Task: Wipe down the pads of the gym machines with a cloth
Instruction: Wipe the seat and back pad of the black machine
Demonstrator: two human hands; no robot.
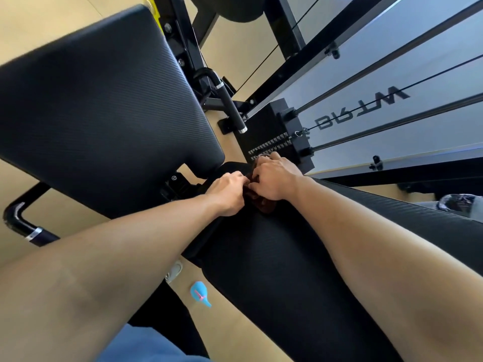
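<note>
Dark brown cloth (264, 202) is pinched between both hands, left hand (228, 193) and right hand (275, 178), at the far end of the long black seat pad (300, 270), whose length runs back toward the person

A gym: black padded machine benches (104, 100), a cable weight stack (274, 137) and steel frames (287, 27).

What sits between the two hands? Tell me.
In the head view, a bunched dark brown cloth lies between the left hand and right hand. Both grip it, on the black pad.
</note>
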